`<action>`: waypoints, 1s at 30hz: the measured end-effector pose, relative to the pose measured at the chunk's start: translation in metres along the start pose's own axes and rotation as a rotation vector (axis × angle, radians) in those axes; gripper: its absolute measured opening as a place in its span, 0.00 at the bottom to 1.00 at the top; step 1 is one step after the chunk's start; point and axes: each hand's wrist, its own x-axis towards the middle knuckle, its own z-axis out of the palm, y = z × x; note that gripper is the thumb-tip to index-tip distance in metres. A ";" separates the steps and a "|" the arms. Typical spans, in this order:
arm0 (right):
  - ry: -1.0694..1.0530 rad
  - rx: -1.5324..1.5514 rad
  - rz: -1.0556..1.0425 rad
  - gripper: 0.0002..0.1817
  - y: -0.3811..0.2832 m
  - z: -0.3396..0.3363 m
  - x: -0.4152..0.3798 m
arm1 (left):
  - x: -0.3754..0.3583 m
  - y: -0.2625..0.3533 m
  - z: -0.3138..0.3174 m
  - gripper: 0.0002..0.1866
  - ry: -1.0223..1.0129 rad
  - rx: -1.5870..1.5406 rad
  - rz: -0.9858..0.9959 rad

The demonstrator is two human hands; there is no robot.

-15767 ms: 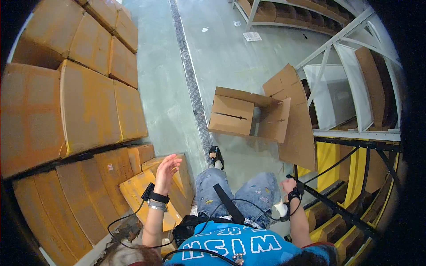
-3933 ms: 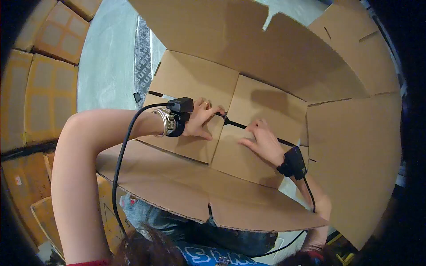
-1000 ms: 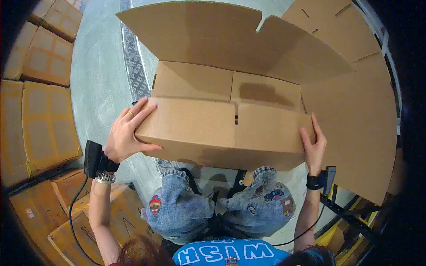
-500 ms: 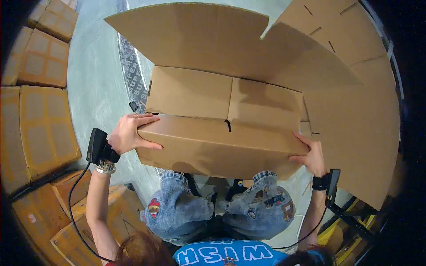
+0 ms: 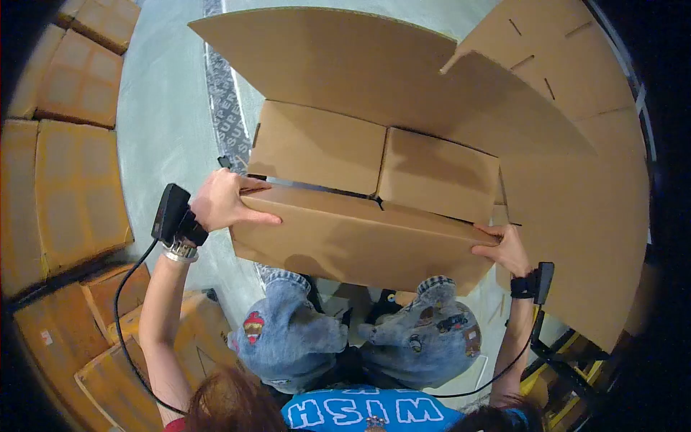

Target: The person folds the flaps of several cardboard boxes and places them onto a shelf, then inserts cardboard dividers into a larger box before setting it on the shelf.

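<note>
A brown cardboard box (image 5: 345,241) stands in front of my knees, its long near wall facing me. My left hand (image 5: 224,199) grips the left end of that wall, thumb on the outer face and fingers over the top edge. At the other end, my right hand (image 5: 506,248) holds the right corner in the same way. Two inner flaps (image 5: 320,144) meet at a seam behind the near wall, with a narrow dark gap along their front edge. A large far flap (image 5: 345,61) rises open, notched toward its right.
Stacked taped cartons (image 5: 79,194) line the left side, with more cartons (image 5: 65,324) at lower left. Flat slotted cardboard sheets (image 5: 576,187) lie on the right. Printed tape (image 5: 227,101) runs along the pale floor (image 5: 162,115). A yellow-and-black frame (image 5: 568,381) is at lower right.
The gap between the near wall and the inner flaps has widened, and the box looks slightly turned, its right end lower in view. Both hands keep their hold.
</note>
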 end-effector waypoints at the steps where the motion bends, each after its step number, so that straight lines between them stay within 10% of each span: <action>1: -0.003 -0.002 0.008 0.32 0.002 0.001 -0.001 | -0.001 -0.001 0.002 0.36 -0.003 0.006 -0.002; 19: 0.003 -0.311 0.032 0.37 -0.006 -0.007 0.012 | 0.008 -0.001 0.028 0.28 0.239 0.196 -0.129; 26: 0.286 -0.483 -0.213 0.41 -0.025 0.032 0.033 | 0.025 -0.015 0.077 0.45 0.588 0.123 -0.138; 30: 0.372 -0.480 -0.358 0.51 -0.005 0.069 0.043 | 0.027 -0.026 0.098 0.47 0.680 -0.414 -0.177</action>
